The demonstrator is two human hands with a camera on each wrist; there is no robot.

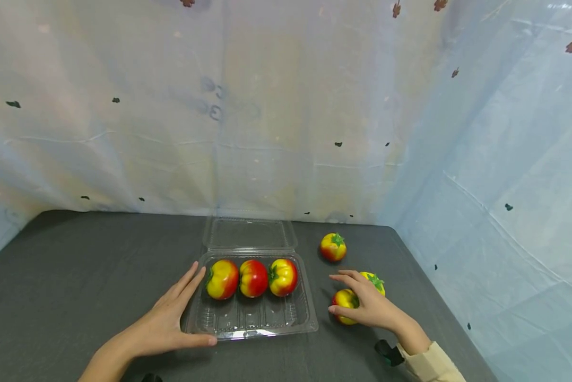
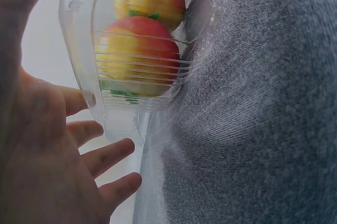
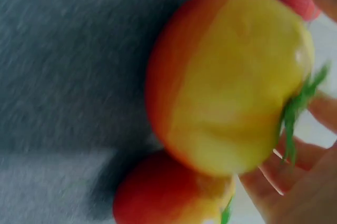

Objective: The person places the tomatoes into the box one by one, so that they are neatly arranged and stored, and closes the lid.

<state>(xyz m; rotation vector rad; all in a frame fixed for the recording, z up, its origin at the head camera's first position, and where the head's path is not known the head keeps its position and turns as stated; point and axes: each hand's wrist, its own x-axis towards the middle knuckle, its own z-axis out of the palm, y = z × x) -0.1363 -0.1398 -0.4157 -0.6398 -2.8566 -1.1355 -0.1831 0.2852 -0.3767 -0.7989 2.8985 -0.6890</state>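
Observation:
In the head view a clear plastic clamshell box point(image 1: 252, 321) lies with its lid point(image 1: 250, 233) folded back. Three red-and-yellow tomatoes, among them one at the left point(image 1: 222, 279), form a row in its far half. My left hand point(image 1: 164, 323) is spread around the box's left side, fingers beside the wall and thumb along the front edge. Over on the right, my right hand point(image 1: 369, 305) hovers over a tomato point(image 3: 226, 82) with thumb and fingers parted around it, the palm near its green stem. Another tomato point(image 1: 373, 282) sits just behind, partly hidden by that hand.
One more tomato point(image 1: 332, 247) sits at the back right of the dark grey cloth-covered table point(image 1: 100, 265). Pale plastic sheeting point(image 1: 276, 132) hangs behind the table and along its right side.

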